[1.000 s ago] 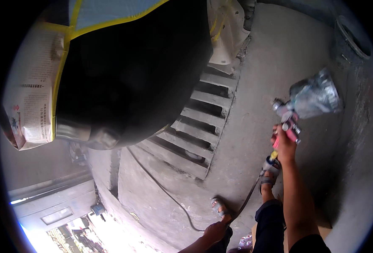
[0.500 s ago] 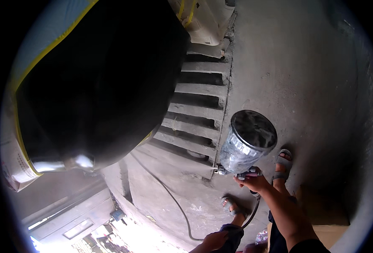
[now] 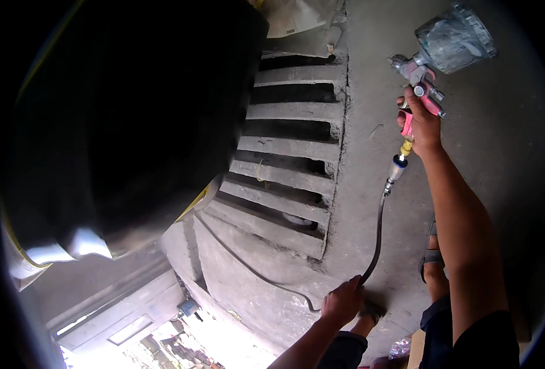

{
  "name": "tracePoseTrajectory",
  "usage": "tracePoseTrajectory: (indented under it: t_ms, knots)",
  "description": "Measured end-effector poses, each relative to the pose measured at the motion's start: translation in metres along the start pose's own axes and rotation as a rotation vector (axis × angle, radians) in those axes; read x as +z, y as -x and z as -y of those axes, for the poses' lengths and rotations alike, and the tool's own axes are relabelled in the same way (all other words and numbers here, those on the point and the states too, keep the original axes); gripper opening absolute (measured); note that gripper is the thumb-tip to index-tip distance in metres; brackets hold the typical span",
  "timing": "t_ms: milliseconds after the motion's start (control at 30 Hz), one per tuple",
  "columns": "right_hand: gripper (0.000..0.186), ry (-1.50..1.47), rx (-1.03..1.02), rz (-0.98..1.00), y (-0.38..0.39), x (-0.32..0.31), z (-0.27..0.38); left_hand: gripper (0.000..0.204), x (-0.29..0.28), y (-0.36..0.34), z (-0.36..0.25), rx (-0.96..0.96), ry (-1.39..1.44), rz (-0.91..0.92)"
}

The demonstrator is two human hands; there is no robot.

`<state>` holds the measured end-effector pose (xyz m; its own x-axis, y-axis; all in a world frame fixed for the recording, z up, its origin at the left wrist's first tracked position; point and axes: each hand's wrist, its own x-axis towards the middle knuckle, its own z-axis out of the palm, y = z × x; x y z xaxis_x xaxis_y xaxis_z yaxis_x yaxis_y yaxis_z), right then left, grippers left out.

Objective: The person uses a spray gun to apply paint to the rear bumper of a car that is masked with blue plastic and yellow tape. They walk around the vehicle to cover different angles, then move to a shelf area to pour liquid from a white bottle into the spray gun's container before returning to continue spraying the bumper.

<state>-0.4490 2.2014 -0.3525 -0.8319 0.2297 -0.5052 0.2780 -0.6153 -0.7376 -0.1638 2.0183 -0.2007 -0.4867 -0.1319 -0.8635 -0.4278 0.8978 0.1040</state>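
Note:
My right hand (image 3: 421, 126) is wrapped round the handle of a pink and silver spray gun (image 3: 421, 83), raised at the upper right. On the gun sits a paint-smeared, translucent cup (image 3: 456, 40), tilted over to the right. From the handle's base a dark air hose (image 3: 380, 227) runs down to my left hand (image 3: 342, 302), which is closed round it. The hose then trails along the floor toward the upper left. To the left stands a large glossy black car panel (image 3: 124, 123), its edge lined with yellow masking tape (image 3: 195, 203). The gun's nozzle points left, apart from the panel.
A slotted concrete drain grate (image 3: 288, 144) lies in the floor between the panel and me. Pale masking paper (image 3: 294, 18) hangs at the top. A cardboard box (image 3: 416, 349) is beside my feet. Bright clutter (image 3: 174, 344) shows past the lower left doorway.
My right hand has carried the spray gun up and away from me, and the cup has tipped sideways. My left hand has moved up and right along with the hose. The fine spray at the nozzle is gone.

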Motion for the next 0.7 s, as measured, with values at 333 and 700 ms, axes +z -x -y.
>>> tracePoseTrajectory:
  t_ms: [333, 700]
  knots:
    - [0.016, -0.039, 0.715, 0.494, 0.247, -0.025, -0.152, 0.028, 0.087, 0.151, 0.164, -0.127, 0.078, 0.179]
    - [0.025, -0.124, 0.031, 0.135, 0.282, -0.002, -0.163, 0.027, 0.138, 0.140, 0.270, 0.044, 0.158, -0.105]
